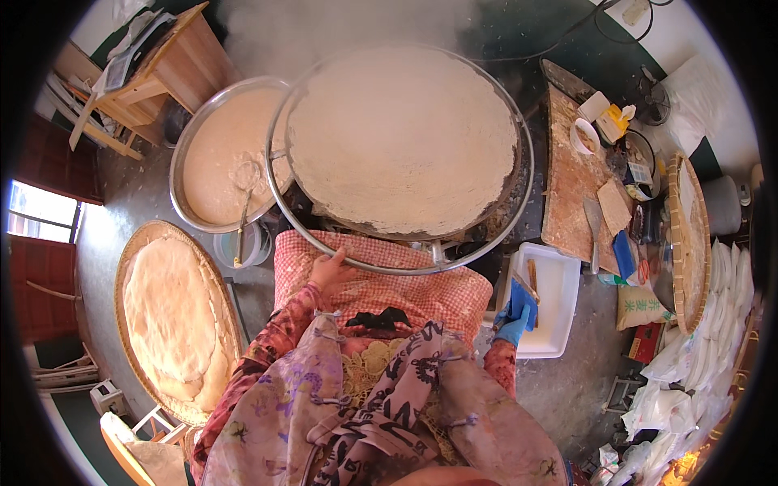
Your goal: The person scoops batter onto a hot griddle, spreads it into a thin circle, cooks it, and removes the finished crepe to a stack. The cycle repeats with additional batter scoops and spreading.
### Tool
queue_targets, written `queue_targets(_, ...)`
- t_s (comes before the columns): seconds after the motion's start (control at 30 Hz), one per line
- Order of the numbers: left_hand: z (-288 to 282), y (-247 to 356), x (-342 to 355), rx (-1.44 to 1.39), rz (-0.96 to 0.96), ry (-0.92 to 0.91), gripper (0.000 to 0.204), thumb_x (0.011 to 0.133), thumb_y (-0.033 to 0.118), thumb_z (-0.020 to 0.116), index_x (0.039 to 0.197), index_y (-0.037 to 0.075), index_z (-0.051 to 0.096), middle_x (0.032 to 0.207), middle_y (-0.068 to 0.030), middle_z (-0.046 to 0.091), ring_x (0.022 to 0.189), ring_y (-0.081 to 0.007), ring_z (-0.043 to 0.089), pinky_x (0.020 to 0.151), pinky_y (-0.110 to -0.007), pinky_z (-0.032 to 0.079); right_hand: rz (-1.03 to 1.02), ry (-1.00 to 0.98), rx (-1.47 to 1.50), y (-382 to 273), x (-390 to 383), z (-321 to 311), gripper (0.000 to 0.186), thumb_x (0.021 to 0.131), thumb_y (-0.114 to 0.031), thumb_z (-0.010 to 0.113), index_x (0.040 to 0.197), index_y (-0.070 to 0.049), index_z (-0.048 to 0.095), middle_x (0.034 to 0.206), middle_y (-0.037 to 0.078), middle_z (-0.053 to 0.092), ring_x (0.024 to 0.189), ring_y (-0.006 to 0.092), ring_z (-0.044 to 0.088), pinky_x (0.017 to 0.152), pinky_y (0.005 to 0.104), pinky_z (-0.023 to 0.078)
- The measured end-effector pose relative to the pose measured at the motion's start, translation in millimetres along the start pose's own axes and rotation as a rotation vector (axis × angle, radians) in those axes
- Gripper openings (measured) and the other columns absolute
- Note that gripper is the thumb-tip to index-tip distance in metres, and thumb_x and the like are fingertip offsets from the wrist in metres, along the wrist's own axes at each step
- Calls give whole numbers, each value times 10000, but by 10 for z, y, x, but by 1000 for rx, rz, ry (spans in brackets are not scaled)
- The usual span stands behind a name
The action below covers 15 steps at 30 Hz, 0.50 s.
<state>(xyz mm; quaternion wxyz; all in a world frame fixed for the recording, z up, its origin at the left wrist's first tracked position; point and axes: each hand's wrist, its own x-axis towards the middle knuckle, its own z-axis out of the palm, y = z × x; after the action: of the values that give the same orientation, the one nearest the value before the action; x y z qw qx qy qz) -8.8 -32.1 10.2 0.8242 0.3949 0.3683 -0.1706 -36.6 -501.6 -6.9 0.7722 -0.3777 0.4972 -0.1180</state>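
A wide round griddle bears a pale, thin sheet of batter (405,146), with steam rising over its far side. A metal ring (525,190) runs around the griddle. My bare left hand (328,273) is at the ring's near left edge, over a red checked cloth (381,292); its thumb and fingers are apart. In a blue glove, my right hand (512,317) is closed on a thin brown wooden piece (523,288), over the left side of a white rectangular tub (555,304) of pale liquid. The glove partly hides the wooden piece, so its full shape does not show.
At left stands a steel basin (188,202) of batter with a ladle (245,202) in it. Below lies a woven tray (121,312) of stacked flatbreads (174,312). A worn board (567,198) at right holds a spatula (593,235) and a bowl (584,136). White sacks (709,324) line the right.
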Motion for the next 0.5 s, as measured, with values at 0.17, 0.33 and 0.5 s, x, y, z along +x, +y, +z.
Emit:
queue_targets(0.17,-194,375,1,108,164,112,245,887,236,548,927,-3,519,815,-136,628,677,-239,618,571,-337,529,22,-105,92,-10,12,-280,435,794,-461,584,994,-74,601,888,71,621,747,197,586,644,284,492)
queue_targets(0.33,-546,861,195,155,277,137,302,892,265,541,946,-32,528,856,-159,624,747,-271,630,667,-392,543,-254,-45,-12,-187,-256,-330,423,835,-320,595,1149,-40,544,1097,67,577,993,199,537,870,300,431)
queue_targets(0.5,-606,1136,402,44,342,332,370,869,308,573,993,-25,471,912,-190,626,767,-274,633,613,-362,535,-378,-209,-154,-653,-705,255,408,833,-207,615,1157,23,520,1071,67,568,931,161,553,822,274,452)
